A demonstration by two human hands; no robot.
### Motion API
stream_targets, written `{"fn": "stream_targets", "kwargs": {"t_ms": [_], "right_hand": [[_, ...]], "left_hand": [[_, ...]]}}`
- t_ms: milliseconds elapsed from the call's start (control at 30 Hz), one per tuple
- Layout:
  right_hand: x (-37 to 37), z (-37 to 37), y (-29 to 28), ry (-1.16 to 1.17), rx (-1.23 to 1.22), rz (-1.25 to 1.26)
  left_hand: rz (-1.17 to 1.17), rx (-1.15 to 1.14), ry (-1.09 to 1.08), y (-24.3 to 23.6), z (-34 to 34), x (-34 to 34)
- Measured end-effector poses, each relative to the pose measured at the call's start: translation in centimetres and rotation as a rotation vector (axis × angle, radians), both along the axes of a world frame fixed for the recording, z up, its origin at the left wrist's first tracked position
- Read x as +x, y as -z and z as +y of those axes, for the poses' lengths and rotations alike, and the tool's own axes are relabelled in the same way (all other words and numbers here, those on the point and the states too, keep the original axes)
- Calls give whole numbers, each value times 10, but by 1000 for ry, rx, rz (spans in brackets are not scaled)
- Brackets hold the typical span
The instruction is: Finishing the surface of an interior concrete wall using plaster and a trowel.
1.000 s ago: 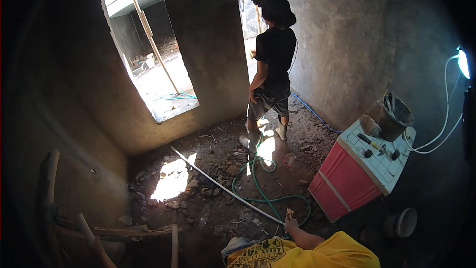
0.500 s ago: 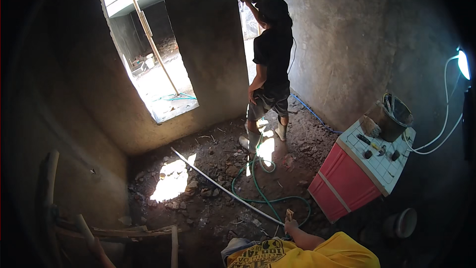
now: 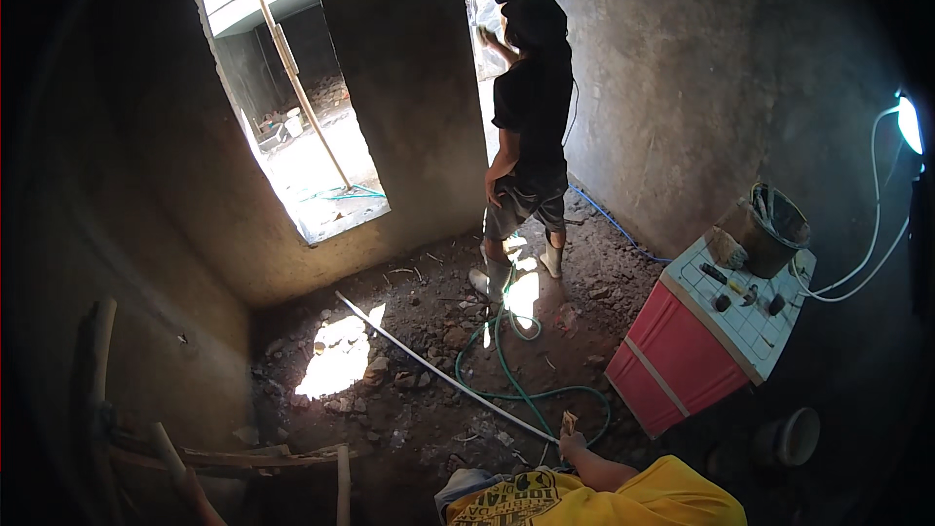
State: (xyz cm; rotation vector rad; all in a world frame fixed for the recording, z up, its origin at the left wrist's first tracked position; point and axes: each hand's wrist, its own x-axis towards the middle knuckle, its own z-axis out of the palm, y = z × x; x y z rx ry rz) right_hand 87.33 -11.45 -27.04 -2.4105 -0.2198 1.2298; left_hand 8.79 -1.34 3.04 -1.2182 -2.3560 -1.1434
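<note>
My right hand (image 3: 573, 436) is raised at the lower centre, closed on a small tan object (image 3: 570, 421) whose kind is unclear. My forearm runs down into a yellow shirt sleeve at the bottom edge. Beneath and around that hand lie a long white pipe (image 3: 419, 357) and a loosely looped green hose (image 3: 545, 393) on the rubble-strewn floor (image 3: 390, 429). I cannot make out my left hand.
A person (image 3: 531, 117) in black stands at the doorway, one arm raised. A window opening (image 3: 292, 107) is leftward. Right stand a pink tile-topped box (image 3: 662, 351) bearing tools and a bucket (image 3: 774, 234), another bucket (image 3: 794, 436) and a lamp (image 3: 908, 125). Timber (image 3: 166, 443) fills lower left.
The person in black has lifted an arm toward the head and now has it slightly lower, out toward the doorway, leaning a little left. My right hand has stayed in place.
</note>
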Motion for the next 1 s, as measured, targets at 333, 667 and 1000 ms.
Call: {"fn": "stream_targets", "kwargs": {"t_ms": [333, 667, 1000], "right_hand": [[2, 2, 23, -68, -34, -19], [-1, 2, 2, -74, -36, -10], [3, -3, 30, -77, 44, -20]], "left_hand": [[-29, 55, -29, 18, 1, -41], [66, 96, -77, 21, -1, -36], [78, 14, -89, 5, -1, -15]]}}
